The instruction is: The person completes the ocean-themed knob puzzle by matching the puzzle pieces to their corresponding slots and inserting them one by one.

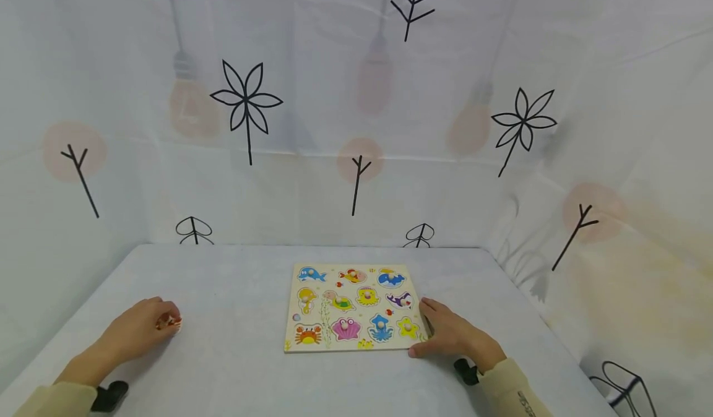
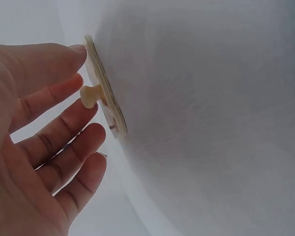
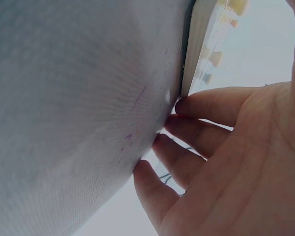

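My left hand (image 1: 136,327) is low over the left side of the table, thumb and fingertips around the edges of a wooden puzzle piece (image 2: 106,88). A pale round knob (image 2: 90,96) stands out from that piece, between the fingers; its picture is mostly hidden. At centre right lies a wooden knob puzzle board (image 1: 320,286) with sea creature pieces, among them a crab (image 1: 309,334), a turtle (image 1: 342,303) and a starfish (image 1: 408,327). Beside its right edge, my right hand (image 1: 451,330) rests with fingers extended and thumb near the front corner.
A white cloth covers the table (image 1: 234,367). Behind it hangs a pale curtain (image 1: 312,200) printed with flowers, twigs and light bulbs, which continues down the right side. Dark wrist straps (image 1: 109,396) show at both sleeves.
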Demonstrator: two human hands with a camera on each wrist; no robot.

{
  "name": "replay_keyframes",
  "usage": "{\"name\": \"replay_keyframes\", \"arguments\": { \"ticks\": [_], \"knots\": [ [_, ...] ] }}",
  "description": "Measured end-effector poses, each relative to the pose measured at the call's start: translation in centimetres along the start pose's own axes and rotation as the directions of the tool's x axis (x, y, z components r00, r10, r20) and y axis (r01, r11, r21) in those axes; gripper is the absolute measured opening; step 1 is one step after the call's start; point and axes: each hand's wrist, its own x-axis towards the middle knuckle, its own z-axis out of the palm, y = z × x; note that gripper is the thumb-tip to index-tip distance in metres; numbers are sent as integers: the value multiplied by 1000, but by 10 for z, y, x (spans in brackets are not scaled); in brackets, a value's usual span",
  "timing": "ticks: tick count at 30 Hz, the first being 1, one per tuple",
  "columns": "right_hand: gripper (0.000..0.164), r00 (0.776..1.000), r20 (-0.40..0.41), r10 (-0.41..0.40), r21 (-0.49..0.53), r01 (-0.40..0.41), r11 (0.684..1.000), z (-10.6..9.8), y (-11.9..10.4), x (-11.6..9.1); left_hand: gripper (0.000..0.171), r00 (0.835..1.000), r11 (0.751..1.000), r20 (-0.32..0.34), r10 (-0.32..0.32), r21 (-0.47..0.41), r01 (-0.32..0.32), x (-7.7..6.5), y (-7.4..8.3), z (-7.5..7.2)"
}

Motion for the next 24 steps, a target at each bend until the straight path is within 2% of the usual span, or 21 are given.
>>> {"name": "replay_keyframes", "arguments": {
  "ticks": [7,17,24],
  "knots": [
    [119,1000,-1,-1,-1,1,1000,0,0,1,8,997,998,63,-50,-20,52,2,-7,-3],
    [119,1000,4,12,-12,-12,1000,-1,0,2,7,986,993,115,-117,-20,120,2,-6,-7],
    [119,1000,11,14,11,-14,1000,-1,-1,1,7,985,992,122,-123,-26,127,2,-7,-7]
  ]
}}
